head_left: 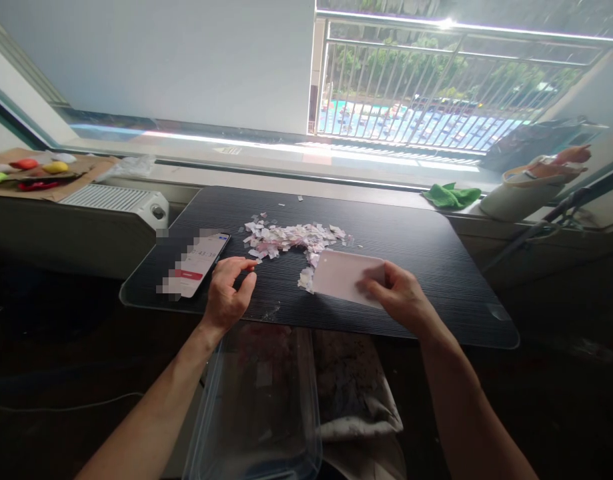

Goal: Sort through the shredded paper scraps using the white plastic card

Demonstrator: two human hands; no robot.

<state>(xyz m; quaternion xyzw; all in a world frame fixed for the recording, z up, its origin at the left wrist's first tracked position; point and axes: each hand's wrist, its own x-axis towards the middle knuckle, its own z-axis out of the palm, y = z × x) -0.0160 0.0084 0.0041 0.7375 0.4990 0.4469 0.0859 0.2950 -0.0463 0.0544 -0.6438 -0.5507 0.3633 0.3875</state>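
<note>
My right hand (403, 293) grips the right end of a flat, pale pinkish rectangular card (339, 277), thumb in front and fingers behind it. The card's left edge is against a pile of torn paper scraps (296, 237), white and light pink, spread over the dark tabletop (401, 230). My left hand (231, 290) hovers left of the card, near the table's front edge, with fingers curved and the thumb apart from them. Just beyond its fingertips lie a few stray scraps. Below the table edge stands a clear plastic bin (313, 400), partly under the tabletop.
A phone (199, 267) showing a timer lies left of my left hand. Behind the table is a windowsill with a green cloth (451, 195) and a pale container (521, 193). At the left is a white radiator (119, 203), beside a cardboard sheet (83, 173) holding colourful items.
</note>
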